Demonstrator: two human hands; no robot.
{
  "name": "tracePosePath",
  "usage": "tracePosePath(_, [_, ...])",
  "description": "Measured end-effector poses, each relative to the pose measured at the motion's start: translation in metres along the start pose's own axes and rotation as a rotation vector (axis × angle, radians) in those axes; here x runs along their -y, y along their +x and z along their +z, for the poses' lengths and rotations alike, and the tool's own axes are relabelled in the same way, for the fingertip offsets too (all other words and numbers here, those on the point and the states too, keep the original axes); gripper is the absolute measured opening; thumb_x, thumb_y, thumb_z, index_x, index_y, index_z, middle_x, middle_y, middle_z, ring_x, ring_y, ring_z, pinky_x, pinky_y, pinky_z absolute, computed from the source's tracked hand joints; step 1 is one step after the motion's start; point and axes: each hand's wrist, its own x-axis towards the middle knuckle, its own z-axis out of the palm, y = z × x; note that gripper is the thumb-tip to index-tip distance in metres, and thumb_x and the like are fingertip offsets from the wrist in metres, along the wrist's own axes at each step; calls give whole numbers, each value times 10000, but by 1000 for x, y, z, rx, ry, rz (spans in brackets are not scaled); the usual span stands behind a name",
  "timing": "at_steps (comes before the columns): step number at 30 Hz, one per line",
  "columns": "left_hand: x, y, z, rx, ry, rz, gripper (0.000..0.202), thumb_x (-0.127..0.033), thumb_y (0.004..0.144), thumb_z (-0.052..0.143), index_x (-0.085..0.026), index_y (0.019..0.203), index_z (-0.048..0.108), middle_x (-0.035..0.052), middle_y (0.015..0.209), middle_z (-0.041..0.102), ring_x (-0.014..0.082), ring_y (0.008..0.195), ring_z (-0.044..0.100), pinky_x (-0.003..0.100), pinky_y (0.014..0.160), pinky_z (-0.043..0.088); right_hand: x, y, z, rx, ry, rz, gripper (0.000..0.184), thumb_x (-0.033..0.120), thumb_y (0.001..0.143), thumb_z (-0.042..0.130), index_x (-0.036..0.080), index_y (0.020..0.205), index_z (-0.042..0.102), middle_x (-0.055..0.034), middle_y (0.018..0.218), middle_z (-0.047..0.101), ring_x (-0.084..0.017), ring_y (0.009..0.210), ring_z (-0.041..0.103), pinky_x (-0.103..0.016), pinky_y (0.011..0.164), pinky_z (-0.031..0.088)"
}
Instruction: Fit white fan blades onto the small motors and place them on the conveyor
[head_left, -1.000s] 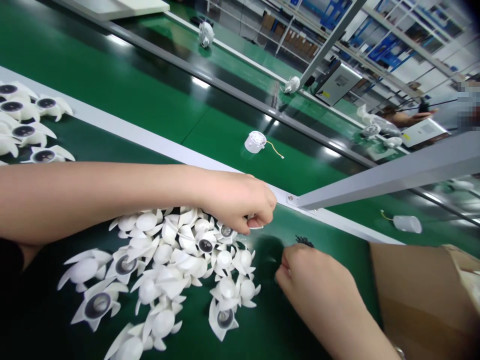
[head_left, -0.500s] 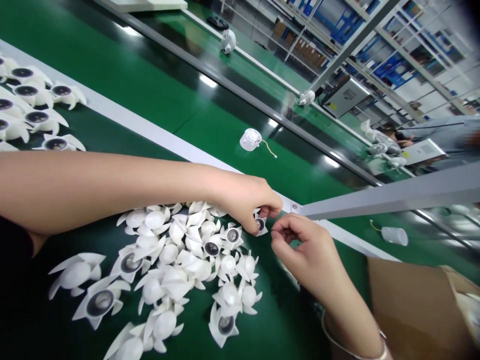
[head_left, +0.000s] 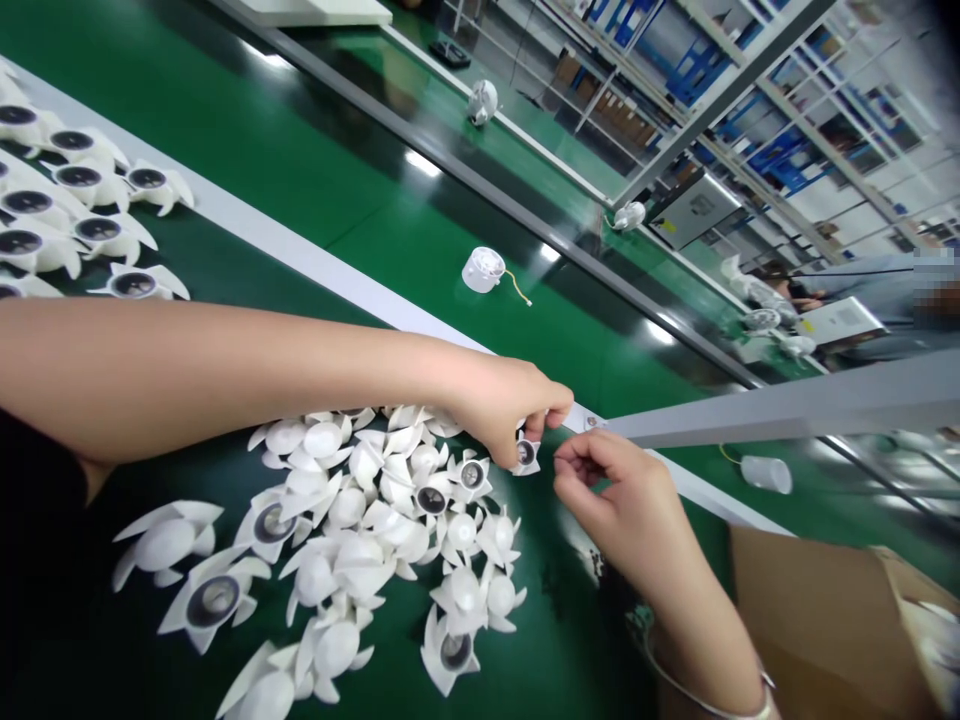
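Note:
My left hand (head_left: 510,405) reaches across from the left and pinches a small white fan blade (head_left: 524,454) just above the green mat, its dark hub facing me. My right hand (head_left: 615,495) is right beside it, thumb and forefinger pinched together close to the blade; what they hold is too small to make out. Below both hands lies a loose pile of white fan blades (head_left: 390,520), some hub up, some dome up.
Rows of white fan blades (head_left: 82,190) lie at the far left. A white motor housing with a wire (head_left: 482,269) sits on the green conveyor belt (head_left: 337,190). A grey metal bar (head_left: 787,405) crosses at the right. A cardboard box (head_left: 825,620) stands at the lower right. Another person works far right.
My right hand rose from the mat near small dark parts and came up to the left hand. My left hand lifted a fan blade out of the pile's edge.

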Motion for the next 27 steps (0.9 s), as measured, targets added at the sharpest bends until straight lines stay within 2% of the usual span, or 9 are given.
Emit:
tracePosePath(3, [0,0,-1,1,-18,-1,467,-178,645,720,-217,1060,508,-35,1037,716,168,883,614,274,678,394,10,2,7,27,51,-44,65,163,822,566,190,806,623,2,755,608,-122,672,557,-237,629,444])
tracePosePath(8, [3,2,0,-1,-26,-9,468,-166,617,720,-215,1028,502,-17,1020,708,181,864,619,285,667,394,21,5,15,60,-30,35,94,175,846,547,174,837,640,-24,789,614,-140,687,552,-265,645,431])
tracePosePath(14, [7,4,1,2,-46,12,492,-181,614,725,-215,1045,492,-4,1022,698,208,924,613,303,678,410,32,14,5,157,-203,48,123,151,839,550,168,737,616,-41,775,637,-162,658,541,-286,602,359])
tracePosePath(19, [6,3,1,-15,-23,-4,466,-196,609,743,-209,1007,502,-8,1002,683,188,839,599,297,662,397,45,28,-2,280,-292,111,172,127,849,558,178,707,641,-32,722,652,-157,617,544,-285,592,342])
tracePosePath(23, [4,3,0,-27,1,-20,426,-206,608,752,-203,951,499,-18,928,668,173,771,586,292,639,378,53,34,-1,293,-417,172,159,174,858,581,176,705,626,-35,697,647,-139,539,488,-285,532,297])
tracePosePath(27, [5,3,1,-23,-10,-3,442,-194,603,738,-204,983,512,-10,976,676,183,815,598,292,634,386,49,30,0,266,-363,137,149,153,872,560,175,758,653,-41,749,664,-152,594,539,-286,567,352])
